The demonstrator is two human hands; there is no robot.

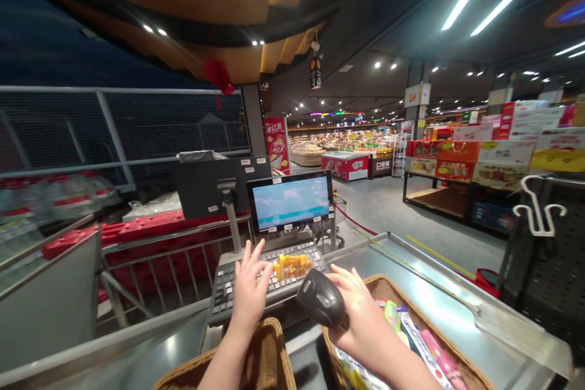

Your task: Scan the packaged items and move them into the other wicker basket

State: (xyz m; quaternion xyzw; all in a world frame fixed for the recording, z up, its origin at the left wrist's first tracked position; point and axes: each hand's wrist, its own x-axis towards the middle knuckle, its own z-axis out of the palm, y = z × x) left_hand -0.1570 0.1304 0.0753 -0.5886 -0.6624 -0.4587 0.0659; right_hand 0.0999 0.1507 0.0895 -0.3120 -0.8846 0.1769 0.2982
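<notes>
My left hand [250, 283] pinches the left edge of a small clear packet [293, 266] with yellow and orange contents between thumb and forefinger, the other fingers raised. The packet is over the black keyboard [223, 292] and hides some of its keys. My right hand [359, 301] grips a black handheld barcode scanner [321, 298], whose head is just below and right of the packet. Under my left forearm stands a wicker basket [274, 347]. Beneath my right arm another wicker basket [381, 283] holds several packaged goods, among them a pink packet [441, 356].
A lit screen [292, 201] stands behind the keyboard, with a dark monitor back [196, 186] to its left. The metal counter [411, 268] extends right, with a white hook [539, 207] beyond it. Stacked gift boxes [503, 158] and a metal railing [169, 250] are farther off.
</notes>
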